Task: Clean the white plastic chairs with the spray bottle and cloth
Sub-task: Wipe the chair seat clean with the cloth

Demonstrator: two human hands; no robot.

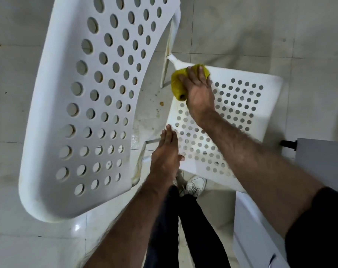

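Head view looks straight down on a white plastic chair with a round-holed backrest [83,105] filling the nine o'clock half, and its perforated white seat [239,105] out toward three o'clock. The right hand [200,91] presses a bunched yellow cloth [178,85] onto the seat's far corner at about twelve o'clock of the seat, fingers [197,76] spread nearly flat over the wad with the thumb side curling round it — a pressing hold more than a tight grip. The left hand [167,151] lies open, fingers straight and together, resting on the seat's near edge at about seven o'clock, apparently steadying the chair. No spray bottle is in view.

The likely step is wiping the seat corner. Risks from here: the chair seems tilted or leaning, so a hard push through the cloth could slide it on the glossy tiled floor [241,31], which looks wet and stained under the chair. The cloth could also snag in the holes, or simply smear grime around them. The brownish marks along the frame edge [138,167] near six o'clock look untouched.
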